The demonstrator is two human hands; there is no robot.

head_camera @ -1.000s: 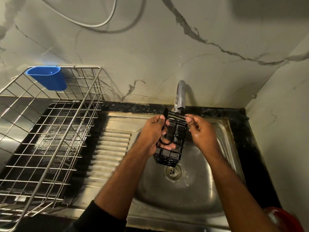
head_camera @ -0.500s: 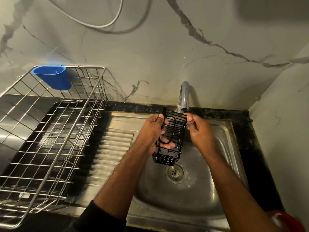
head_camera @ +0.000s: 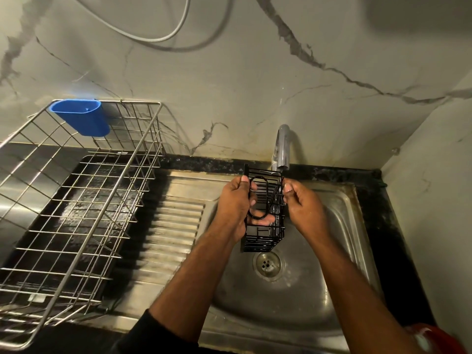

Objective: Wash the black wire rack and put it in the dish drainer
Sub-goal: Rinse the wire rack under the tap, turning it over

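A person is holding a small black wire rack, shaped like a narrow box basket, over the round bowl of a stainless steel sink. The rack is standing nearly upright, its top end just under the mouth of a curved chrome tap and its bottom end hanging above the round metal drain.

The left hand is grasping the left side of the rack. Its thumb is lying at the top left edge, and its fingers are curling around behind the wires; one fingertip is showing through the oval wire loop on the front. The right hand is gripping the right edge of the rack near the top, with the thumb and the bent fingers closing on the wires. Both hands are looking wet.

To the left of the bowl, the ribbed steel draining board is lying, and further left a large silver wire dish drainer is standing on a dark counter. The rack is well apart from this drainer. A blue plastic cup holder is hanging on the far rim of the drainer. A white cable is hanging in a loop on the marble wall behind the tap.
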